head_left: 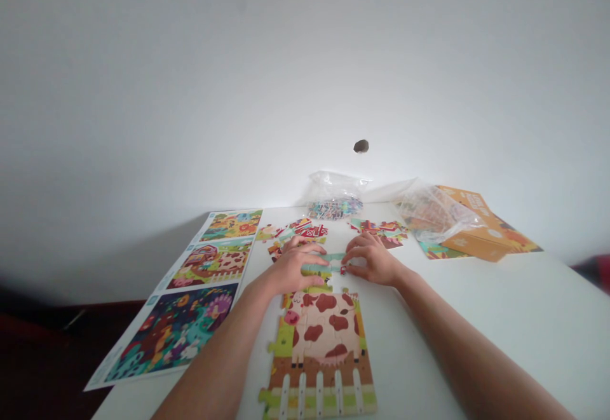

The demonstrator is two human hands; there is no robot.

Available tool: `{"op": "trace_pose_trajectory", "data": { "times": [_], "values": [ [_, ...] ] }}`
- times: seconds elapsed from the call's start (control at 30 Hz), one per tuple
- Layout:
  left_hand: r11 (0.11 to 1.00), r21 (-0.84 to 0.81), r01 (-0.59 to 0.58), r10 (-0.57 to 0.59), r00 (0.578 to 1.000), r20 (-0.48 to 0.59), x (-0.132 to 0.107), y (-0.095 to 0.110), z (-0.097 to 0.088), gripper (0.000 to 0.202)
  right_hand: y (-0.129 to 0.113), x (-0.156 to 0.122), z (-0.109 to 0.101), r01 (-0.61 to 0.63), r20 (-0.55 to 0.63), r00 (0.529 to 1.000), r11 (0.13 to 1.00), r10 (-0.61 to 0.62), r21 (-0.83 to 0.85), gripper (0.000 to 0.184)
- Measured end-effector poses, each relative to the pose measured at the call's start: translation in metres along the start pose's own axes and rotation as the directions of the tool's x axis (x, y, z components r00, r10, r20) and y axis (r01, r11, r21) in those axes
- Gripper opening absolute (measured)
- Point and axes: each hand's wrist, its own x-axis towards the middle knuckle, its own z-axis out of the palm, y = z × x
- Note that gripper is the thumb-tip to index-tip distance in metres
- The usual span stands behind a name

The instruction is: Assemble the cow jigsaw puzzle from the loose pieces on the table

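A partly built cow puzzle lies on the white table in front of me. Just beyond its top edge, my left hand and my right hand meet over a pale green strip of joined puzzle pieces. Each hand presses curled fingers on one end of the strip. Loose puzzle pieces lie scattered behind my hands.
A long reference sheet with three pictures lies at the left. A clear bag of pieces sits at the back by the wall. At the right, an orange box lies under another plastic bag.
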Motion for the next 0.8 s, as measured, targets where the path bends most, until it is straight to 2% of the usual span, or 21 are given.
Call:
{"op": "trace_pose_trajectory", "data": {
  "times": [0.3,0.5,0.67,0.8],
  "values": [
    [0.995,0.01,0.099,-0.099,0.99,0.096,0.002,0.001,-0.002,0.036,-0.003,0.001,-0.003,-0.044,0.079,0.996,0.999,0.044,-0.004,0.015],
    [0.995,0.017,0.099,-0.1,0.99,0.101,0.002,0.003,-0.003,0.036,-0.012,0.002,-0.011,-0.065,0.017,0.998,0.998,0.064,0.011,0.046],
    [0.993,0.01,0.114,-0.115,0.988,0.103,0.003,0.005,-0.004,0.035,-0.015,0.002,-0.012,-0.087,0.14,0.986,0.996,0.09,-0.03,0.028],
    [0.992,0.02,0.125,-0.126,0.986,0.108,0.003,0.006,-0.005,0.035,-0.015,0.001,-0.01,-0.111,0.159,0.98,0.993,0.116,-0.043,0.027]
  ]
}}
